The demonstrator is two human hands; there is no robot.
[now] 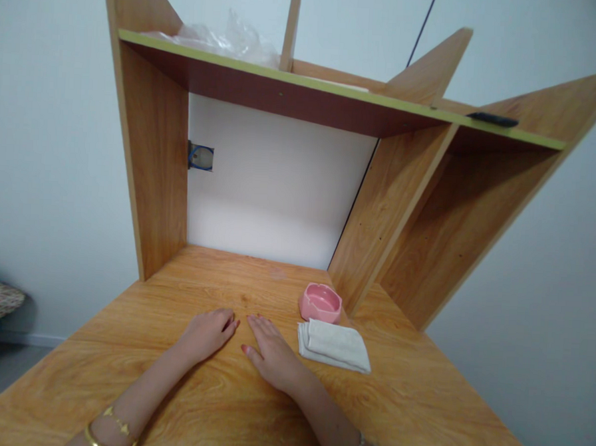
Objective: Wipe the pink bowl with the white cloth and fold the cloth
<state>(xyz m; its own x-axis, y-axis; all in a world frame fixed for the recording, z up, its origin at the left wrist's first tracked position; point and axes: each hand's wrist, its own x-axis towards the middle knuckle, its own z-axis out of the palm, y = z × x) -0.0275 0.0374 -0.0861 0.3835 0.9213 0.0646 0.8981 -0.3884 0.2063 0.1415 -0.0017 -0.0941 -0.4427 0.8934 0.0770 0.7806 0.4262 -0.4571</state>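
Note:
My left hand (209,333) rests on the wooden desktop (248,413), its fingers loosely bent and the thumb apart from them. I see nothing in it, though some fingertips are hidden. Beside it my right hand (272,356) lies flat, palm down, thumb spread from the fingers, holding nothing. A small gap separates the two hands. Just right of my right hand is a folded white cloth (339,346). Behind the cloth stands a pink angular ashtray-like bowl (320,303), very close to it. Neither hand touches the cloth or the bowl.
Wooden side panel (154,155) and divider (393,208) rise from the desk under a shelf (285,82). Clear plastic wrap (228,39) and a flat black object (493,119) lie on the shelf. An opening with a blue ring (201,157) shows in the back wall.

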